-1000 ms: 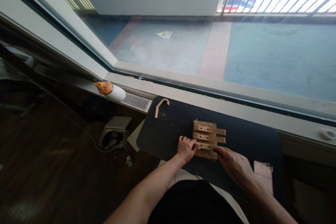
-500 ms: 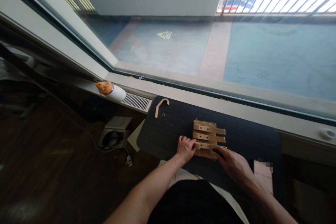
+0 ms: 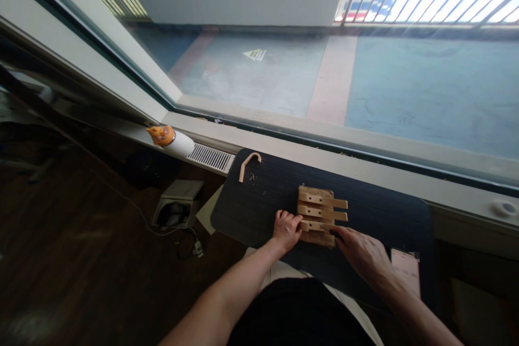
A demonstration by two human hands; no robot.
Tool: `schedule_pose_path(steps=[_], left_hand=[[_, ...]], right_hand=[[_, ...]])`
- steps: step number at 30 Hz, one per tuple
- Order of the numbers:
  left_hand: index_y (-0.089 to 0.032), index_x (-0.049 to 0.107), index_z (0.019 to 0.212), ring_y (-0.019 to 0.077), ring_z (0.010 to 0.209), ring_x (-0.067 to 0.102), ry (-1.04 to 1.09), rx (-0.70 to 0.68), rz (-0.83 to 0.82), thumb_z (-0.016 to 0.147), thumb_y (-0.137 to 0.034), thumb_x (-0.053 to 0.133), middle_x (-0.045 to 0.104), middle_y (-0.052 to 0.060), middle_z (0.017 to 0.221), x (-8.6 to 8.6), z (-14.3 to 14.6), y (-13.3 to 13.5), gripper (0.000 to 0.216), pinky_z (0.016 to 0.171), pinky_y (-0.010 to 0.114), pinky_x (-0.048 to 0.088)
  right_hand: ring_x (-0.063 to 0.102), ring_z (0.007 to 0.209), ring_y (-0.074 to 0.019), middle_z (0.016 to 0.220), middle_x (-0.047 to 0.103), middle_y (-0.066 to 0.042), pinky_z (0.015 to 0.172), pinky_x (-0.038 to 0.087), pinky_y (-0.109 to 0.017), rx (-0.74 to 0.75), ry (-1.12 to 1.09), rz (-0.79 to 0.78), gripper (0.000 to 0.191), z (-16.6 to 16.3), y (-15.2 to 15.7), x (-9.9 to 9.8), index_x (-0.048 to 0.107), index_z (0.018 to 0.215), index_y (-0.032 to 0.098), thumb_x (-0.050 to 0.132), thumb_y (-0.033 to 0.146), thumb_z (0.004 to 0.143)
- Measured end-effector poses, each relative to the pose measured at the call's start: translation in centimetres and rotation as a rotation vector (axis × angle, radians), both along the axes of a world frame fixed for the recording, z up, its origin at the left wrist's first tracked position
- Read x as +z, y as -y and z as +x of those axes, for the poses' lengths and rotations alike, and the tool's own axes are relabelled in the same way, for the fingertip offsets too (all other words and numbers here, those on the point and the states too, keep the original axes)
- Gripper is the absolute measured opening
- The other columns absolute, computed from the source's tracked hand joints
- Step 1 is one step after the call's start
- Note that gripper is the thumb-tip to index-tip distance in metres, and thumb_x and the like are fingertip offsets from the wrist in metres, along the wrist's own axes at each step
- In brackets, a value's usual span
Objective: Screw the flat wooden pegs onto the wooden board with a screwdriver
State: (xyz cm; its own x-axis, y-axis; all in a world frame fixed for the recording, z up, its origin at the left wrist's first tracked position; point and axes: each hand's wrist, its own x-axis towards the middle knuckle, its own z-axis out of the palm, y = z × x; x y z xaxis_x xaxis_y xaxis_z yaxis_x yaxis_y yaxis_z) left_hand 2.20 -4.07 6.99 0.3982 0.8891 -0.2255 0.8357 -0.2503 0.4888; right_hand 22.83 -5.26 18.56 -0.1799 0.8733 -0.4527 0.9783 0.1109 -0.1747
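A small wooden assembly [image 3: 317, 204], a flat block with three strips laid across it, lies on a dark tabletop [image 3: 385, 211]. My left hand [image 3: 287, 228] is curled at the block's left edge, its fingers pinching the end of the nearest strip [image 3: 312, 224]. My right hand [image 3: 360, 251] rests at the block's lower right corner, fingertips closed on the other end of that same strip. The two farther strips stick out to the right of the block.
A curved wooden hook piece [image 3: 247, 164] and a few tiny dark bits lie at the tabletop's far left corner. A white glue bottle with an orange cap [image 3: 170, 139] lies on the window ledge vent. A pinkish paper [image 3: 405, 270] sits at the right. A large window runs along the far side.
Almost nothing has moved. My right hand has shifted very slightly along the near strip; my left hand keeps its grip.
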Motion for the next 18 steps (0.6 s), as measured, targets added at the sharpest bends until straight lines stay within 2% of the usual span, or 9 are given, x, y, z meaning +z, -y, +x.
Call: schedule_pose_path(steps=[5,11,18], left_hand=[[-0.024,0.061,0.113,0.0235,0.098,0.053,-0.010,-0.008,-0.019,0.080,-0.024,0.062,0.068,0.005,0.097,0.2,0.0,-0.1,0.034,0.098,0.042,0.032],[-0.021,0.054,0.123,0.0251,0.102,0.052,-0.045,0.005,-0.046,0.076,-0.031,0.067,0.066,0.007,0.105,1.0,-0.6,0.2,0.050,0.100,0.042,0.033],[-0.020,0.055,0.117,0.0243,0.100,0.054,-0.082,-0.005,-0.011,0.076,-0.032,0.067,0.065,0.006,0.100,2.8,-2.0,0.1,0.045,0.099,0.043,0.034]], right_hand=[[0.071,0.079,-0.0202,0.089,0.075,-0.002,0.063,0.049,-0.028,-0.038,0.025,-0.027,0.024,-0.3,-0.1,-0.1,0.066,0.100,0.024,0.043,0.029,0.092],[0.070,0.085,-0.0191,0.108,0.072,-0.003,0.067,0.051,-0.028,-0.006,-0.042,-0.004,0.027,0.1,0.5,-0.4,0.065,0.109,0.027,0.046,0.024,0.089],[0.070,0.090,-0.0191,0.108,0.072,-0.002,0.073,0.052,-0.027,-0.022,-0.108,-0.013,0.028,0.0,0.6,-0.7,0.068,0.105,0.027,0.047,0.019,0.087]])
